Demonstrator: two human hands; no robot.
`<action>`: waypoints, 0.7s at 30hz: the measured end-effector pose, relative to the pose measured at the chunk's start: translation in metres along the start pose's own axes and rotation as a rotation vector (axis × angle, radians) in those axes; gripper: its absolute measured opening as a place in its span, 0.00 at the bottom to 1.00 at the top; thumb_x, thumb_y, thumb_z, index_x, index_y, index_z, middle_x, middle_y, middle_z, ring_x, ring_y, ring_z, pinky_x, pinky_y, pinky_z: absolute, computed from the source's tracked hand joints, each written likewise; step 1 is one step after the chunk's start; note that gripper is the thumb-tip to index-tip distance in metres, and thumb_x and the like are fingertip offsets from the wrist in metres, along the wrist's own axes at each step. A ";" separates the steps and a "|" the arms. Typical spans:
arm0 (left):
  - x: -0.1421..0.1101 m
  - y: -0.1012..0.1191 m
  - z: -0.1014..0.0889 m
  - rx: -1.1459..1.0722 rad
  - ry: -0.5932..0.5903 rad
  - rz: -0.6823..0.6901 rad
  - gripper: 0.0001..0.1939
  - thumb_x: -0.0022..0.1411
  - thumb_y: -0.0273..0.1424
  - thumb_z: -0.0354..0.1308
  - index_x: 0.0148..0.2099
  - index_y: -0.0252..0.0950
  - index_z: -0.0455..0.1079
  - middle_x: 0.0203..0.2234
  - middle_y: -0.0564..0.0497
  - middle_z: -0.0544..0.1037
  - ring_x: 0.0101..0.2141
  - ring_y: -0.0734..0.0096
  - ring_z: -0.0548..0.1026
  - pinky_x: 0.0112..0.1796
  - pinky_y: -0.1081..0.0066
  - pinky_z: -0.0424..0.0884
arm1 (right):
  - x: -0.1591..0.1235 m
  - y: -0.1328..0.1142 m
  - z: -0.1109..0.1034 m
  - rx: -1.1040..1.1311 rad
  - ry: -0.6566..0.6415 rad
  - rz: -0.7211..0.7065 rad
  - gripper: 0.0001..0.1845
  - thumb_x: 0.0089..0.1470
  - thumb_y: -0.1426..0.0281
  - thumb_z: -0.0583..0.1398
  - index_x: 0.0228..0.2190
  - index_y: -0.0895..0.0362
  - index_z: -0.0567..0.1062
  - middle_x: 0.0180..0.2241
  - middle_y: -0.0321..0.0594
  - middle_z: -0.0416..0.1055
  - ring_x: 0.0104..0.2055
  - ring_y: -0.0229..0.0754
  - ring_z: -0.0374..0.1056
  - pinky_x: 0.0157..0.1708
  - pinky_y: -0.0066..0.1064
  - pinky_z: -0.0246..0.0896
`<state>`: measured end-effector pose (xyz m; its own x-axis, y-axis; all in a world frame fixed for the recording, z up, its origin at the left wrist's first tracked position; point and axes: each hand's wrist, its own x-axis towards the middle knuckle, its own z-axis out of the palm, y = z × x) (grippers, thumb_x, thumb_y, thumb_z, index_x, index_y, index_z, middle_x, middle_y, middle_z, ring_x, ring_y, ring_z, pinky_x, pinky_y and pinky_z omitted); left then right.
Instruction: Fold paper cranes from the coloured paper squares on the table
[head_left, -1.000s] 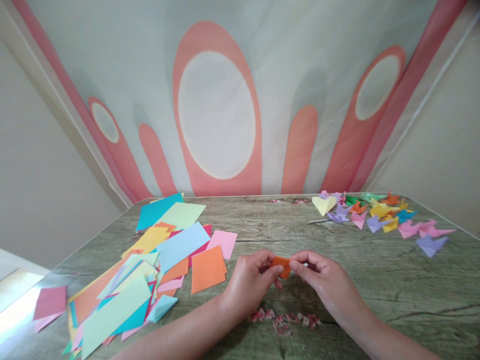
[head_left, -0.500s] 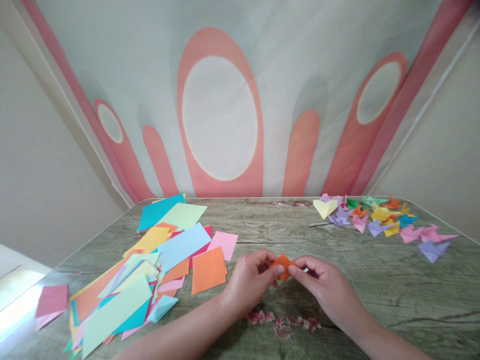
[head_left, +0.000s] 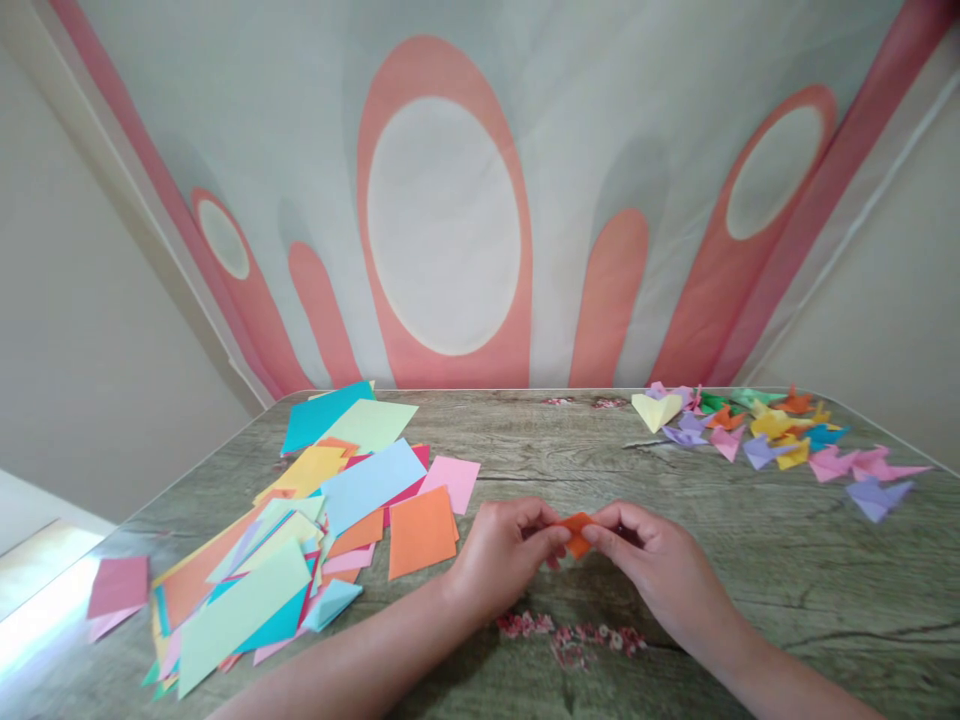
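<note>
A small folded piece of orange paper (head_left: 576,535) is held just above the table, between my two hands. My left hand (head_left: 514,550) pinches its left corner between thumb and fingers. On the opposite corner, my right hand (head_left: 641,550) has a like pinch. The fingertips cover both ends of the paper, so only its middle shows. Left of my left hand lies a square of orange paper (head_left: 421,533), with a pink sheet (head_left: 455,482) behind it.
Loose coloured sheets (head_left: 244,615) are heaped on the wooden-patterned table (head_left: 540,450) at left. A dark pink square (head_left: 118,587) lies farther left. Several folded paper figures (head_left: 765,423) and a pale yellow folded heart (head_left: 656,411) sit at the far right. A backdrop (head_left: 450,220) rises behind.
The view has shifted slightly. Both hands keep their pinch on the orange paper, which now looks narrower, with the fingertips covering more of it.
</note>
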<state>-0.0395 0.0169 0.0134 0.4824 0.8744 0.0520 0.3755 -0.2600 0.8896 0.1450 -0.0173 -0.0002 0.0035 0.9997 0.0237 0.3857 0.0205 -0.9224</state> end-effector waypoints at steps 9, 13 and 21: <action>-0.002 0.000 0.003 -0.023 -0.069 -0.051 0.14 0.63 0.37 0.52 0.31 0.34 0.71 0.22 0.51 0.77 0.24 0.70 0.76 0.27 0.75 0.68 | 0.000 0.004 0.004 0.001 -0.048 -0.095 0.15 0.57 0.59 0.56 0.30 0.54 0.78 0.29 0.35 0.77 0.34 0.42 0.70 0.34 0.29 0.60; -0.003 -0.002 0.005 -0.005 -0.121 -0.056 0.13 0.62 0.37 0.53 0.30 0.35 0.70 0.21 0.52 0.77 0.23 0.70 0.76 0.27 0.75 0.68 | -0.002 0.003 0.005 -0.046 -0.011 -0.123 0.14 0.58 0.60 0.56 0.29 0.53 0.78 0.29 0.35 0.76 0.34 0.42 0.71 0.35 0.29 0.60; 0.002 0.002 0.005 -0.319 -0.192 -0.248 0.16 0.57 0.42 0.58 0.29 0.33 0.67 0.19 0.53 0.74 0.17 0.75 0.72 0.21 0.76 0.68 | -0.006 0.003 0.009 -0.115 0.030 -0.199 0.15 0.62 0.60 0.53 0.29 0.54 0.73 0.26 0.34 0.72 0.30 0.40 0.68 0.32 0.28 0.59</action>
<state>-0.0343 0.0160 0.0131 0.5579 0.7949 -0.2384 0.2495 0.1133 0.9617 0.1379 -0.0229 -0.0061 -0.0563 0.9753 0.2135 0.4845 0.2136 -0.8483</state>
